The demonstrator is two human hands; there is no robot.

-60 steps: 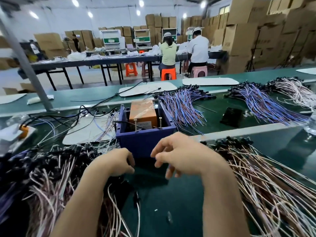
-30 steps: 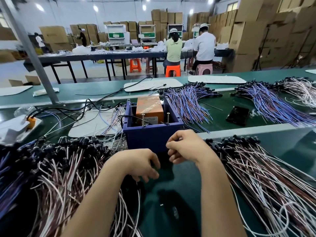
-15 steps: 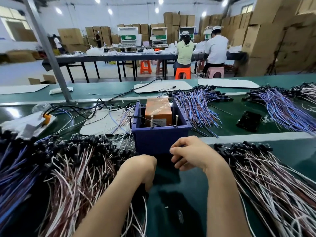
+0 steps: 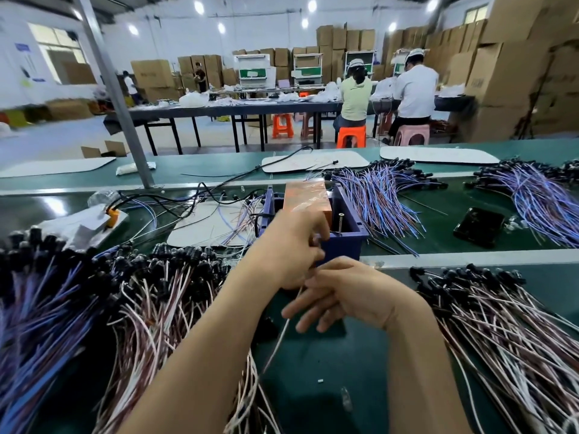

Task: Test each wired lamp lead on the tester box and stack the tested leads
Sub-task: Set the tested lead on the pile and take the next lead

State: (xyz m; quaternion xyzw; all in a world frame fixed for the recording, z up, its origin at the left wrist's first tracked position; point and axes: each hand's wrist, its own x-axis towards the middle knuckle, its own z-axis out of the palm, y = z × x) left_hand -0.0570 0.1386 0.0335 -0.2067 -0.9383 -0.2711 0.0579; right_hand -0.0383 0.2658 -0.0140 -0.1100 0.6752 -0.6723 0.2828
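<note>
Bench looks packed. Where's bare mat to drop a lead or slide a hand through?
Free: green mat between the left lead pile and right lead pile, below the left hand and right hand, where one lead dangles. Smaller gap between the purple bundle and the phone. Crowded: left of the tester box, with loose wires.

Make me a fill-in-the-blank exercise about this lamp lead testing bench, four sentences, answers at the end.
The hand held up at the front rim of the tester box is the person's ___ one.
The block standing inside the tester box is ___ in colour.
The black phone lies on the belt to the ___ of the tester box.
The seated person in the white shirt sits on a ___ stool.
Missing words: left, orange, right, pink.
</note>
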